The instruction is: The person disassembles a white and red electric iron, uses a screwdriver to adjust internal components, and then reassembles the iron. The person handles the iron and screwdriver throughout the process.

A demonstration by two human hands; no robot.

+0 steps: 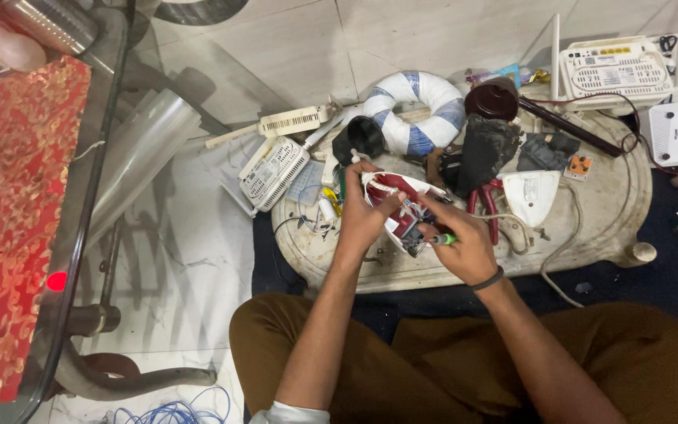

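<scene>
Left hand [365, 212] is closed around the white and red housing of an opened clothes iron [399, 206], fingers wrapped over its upper edge, holding it tilted above the near edge of the oval board [614, 212] that carries the clutter. Right hand [464, 243], with a dark band at the wrist, is curled tight around a green-handled screwdriver [442, 239], whose tip points into the open inside of the iron, where wires show. The two hands almost touch over the iron.

Just beyond the iron, toward the middle of the board, stands a dark, charred-looking block [484, 153], with red-handled pliers [486, 206] lying at its foot. A white triangular cover [530, 194] lies to the right of the pliers. At the far edge of the board rests a ring wrapped in white and blue tape [417, 110], with a black round part [361, 137] touching it on the left and a dark brown knob-like cap [492, 98] on the right. A white router [273, 171] hangs over the board's left end. Two more white routers [614, 69] sit past the far right corner. A glass-topped table [80, 196] with a red patterned cloth stands off to the left.
</scene>
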